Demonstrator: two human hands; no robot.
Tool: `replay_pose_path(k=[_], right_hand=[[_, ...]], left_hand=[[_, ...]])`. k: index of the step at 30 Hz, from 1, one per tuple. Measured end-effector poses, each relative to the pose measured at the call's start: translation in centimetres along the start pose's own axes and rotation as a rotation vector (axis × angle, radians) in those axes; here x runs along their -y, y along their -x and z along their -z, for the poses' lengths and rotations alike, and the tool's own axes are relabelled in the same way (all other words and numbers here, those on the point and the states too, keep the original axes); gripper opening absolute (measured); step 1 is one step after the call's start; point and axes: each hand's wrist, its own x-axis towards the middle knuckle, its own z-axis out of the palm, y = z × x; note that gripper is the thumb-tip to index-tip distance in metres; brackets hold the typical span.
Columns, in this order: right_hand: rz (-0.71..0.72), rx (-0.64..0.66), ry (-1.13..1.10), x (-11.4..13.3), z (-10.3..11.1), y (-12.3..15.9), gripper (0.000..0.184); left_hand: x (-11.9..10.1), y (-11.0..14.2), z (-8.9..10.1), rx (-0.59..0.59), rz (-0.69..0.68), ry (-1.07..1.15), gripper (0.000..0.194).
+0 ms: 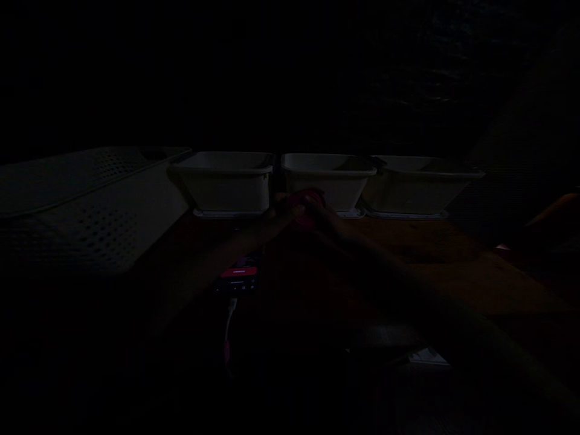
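The scene is very dark. My left hand (288, 209) and my right hand (322, 214) meet in front of the middle container, both closed on a red item (304, 219). Its outline looks rounded, but the dark hides what kind of thing it is. Just behind it stands the middle pale, rectangular plastic tub (328, 181). Under my left forearm lies a phone (239, 273) with its screen lit and a white cable (231, 311) plugged into its lower end.
Pale tubs stand left (231, 187) and right (412, 190) of the middle one. A large perforated basket (90, 211) fills the left side. The wooden tabletop (453, 266) runs beneath. At the far right, part of another person's arm (555, 208) seems to show. A pale flat piece (428, 356) lies near the front.
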Motion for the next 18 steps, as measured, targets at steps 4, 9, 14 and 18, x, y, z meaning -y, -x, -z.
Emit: replay_pose_path(k=[4, 9, 14, 18], right_hand=[[0.037, 0.003, 0.022, 0.25, -0.19, 0.07, 0.06], [0.096, 0.004, 0.052, 0.72, -0.08, -0.03, 0.056], [0.162, -0.125, 0.093, 0.67, 0.63, -0.42, 0.063], [0.149, -0.108, 0.108, 0.69, 0.59, -0.19, 0.064]], left_hand=[[0.04, -0.22, -0.12, -0.027, 0.018, 0.049, 0.064], [-0.35, -0.28, 0.1, -0.001, 0.016, 0.071, 0.063], [-0.29, -0.49, 0.32, 0.032, -0.079, 0.084, 0.072], [-0.09, -0.64, 0.32, 0.004, -0.071, 0.094, 0.076]])
